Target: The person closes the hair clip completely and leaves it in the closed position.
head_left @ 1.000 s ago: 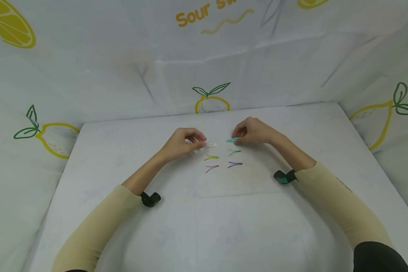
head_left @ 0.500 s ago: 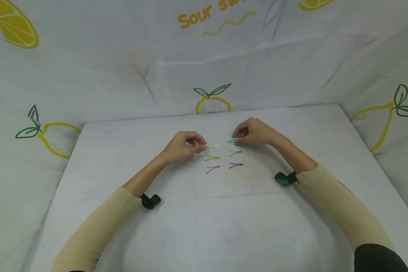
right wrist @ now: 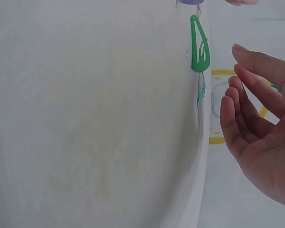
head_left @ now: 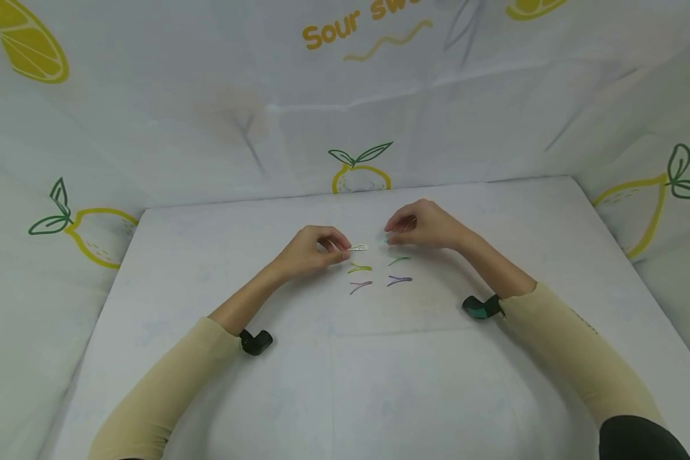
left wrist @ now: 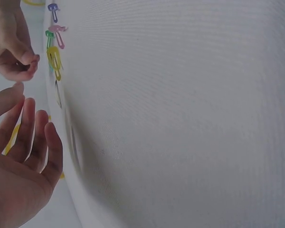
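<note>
Several small snap hair clips lie in two columns on the white table. My left hand [head_left: 313,251] hovers beside the white hair clip [head_left: 359,247], thumb and forefinger tips close together; in the left wrist view that clip lies apart from the fingers. My right hand [head_left: 422,225] is over the teal hair clip [right wrist: 202,90], mostly hidden from the head view. The right wrist view shows a gap between thumb and forefinger and the clip on the table. Nearer me are the yellow clip [head_left: 359,269], green clip [head_left: 399,259], pink clip [head_left: 361,286] and purple clip [head_left: 399,280].
The white-covered table [head_left: 345,383] meets a white cloth backdrop [head_left: 207,140] printed with lemons at its back and sides. A dark wrist camera [head_left: 257,342] sits by the left cuff, another wrist camera [head_left: 480,307] by the right.
My right hand's fingertips have shifted a little left and now cover most of the teal clip. The left hand has stayed almost in place beside the white clip.
</note>
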A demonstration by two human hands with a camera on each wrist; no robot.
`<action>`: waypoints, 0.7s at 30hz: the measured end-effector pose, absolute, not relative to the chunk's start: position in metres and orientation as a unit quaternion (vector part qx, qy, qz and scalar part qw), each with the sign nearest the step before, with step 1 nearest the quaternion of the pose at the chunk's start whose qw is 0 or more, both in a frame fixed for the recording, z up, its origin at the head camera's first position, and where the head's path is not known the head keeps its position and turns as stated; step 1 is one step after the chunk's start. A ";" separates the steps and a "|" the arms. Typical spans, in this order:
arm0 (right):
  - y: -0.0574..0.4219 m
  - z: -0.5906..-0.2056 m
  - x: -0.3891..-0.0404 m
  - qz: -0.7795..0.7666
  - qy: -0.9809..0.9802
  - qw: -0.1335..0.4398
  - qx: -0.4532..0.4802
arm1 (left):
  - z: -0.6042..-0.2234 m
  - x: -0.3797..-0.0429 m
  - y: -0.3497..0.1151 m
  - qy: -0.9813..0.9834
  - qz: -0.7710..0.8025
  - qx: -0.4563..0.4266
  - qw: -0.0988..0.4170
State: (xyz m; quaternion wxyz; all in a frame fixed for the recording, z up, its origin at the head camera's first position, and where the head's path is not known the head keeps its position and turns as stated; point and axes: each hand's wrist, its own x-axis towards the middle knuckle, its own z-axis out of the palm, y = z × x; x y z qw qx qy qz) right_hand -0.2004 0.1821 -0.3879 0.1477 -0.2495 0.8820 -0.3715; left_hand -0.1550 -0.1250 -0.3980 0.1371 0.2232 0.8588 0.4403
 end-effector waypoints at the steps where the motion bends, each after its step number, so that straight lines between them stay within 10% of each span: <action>1: 0.181 -0.387 -0.199 -0.372 0.882 0.147 -0.249 | -0.398 -0.155 -0.125 0.859 0.440 0.224 0.138; 21: 0.161 -0.384 -0.187 -0.377 0.857 0.173 -0.305 | -0.402 -0.154 -0.129 0.854 0.430 0.252 0.149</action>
